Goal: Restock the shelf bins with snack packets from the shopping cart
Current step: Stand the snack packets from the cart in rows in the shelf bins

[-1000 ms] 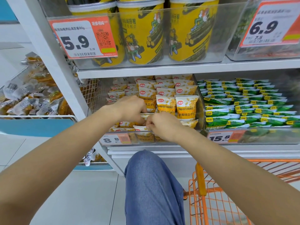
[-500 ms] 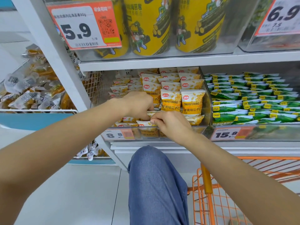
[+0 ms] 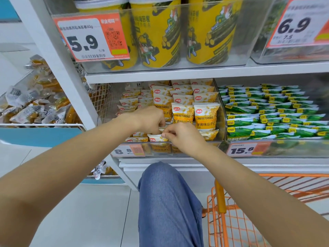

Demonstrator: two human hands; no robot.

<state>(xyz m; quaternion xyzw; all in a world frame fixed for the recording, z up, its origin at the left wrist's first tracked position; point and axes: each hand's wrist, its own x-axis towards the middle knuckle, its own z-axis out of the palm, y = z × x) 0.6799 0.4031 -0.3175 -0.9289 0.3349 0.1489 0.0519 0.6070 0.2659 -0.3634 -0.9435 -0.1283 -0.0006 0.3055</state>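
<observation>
Little has shifted since half a second ago: both hands are kept low at the front of the clear shelf bin, and only the right thumb and forefinger are seen drawn slightly closer to the left knuckles. Both forearms are stretched forward and inward from the lower corners, so that the hands almost meet over the front row.

By the left hand, held knuckles up with fingers curled down into the bin, something among the packets is covered; what is grasped beneath it cannot be told. By the right hand, the top edge of a yellow snack packet is pinched between thumb and forefinger, the other fingers being loosely bent. That packet is stood at the bin's front wall, just above the 8.8 price tag.

Behind the hands, upright rows of matching packets are seen. Green packets are stacked in the neighbouring bin to the right. An orange shopping cart is stood at the lower right, beside a knee in blue denim.
</observation>
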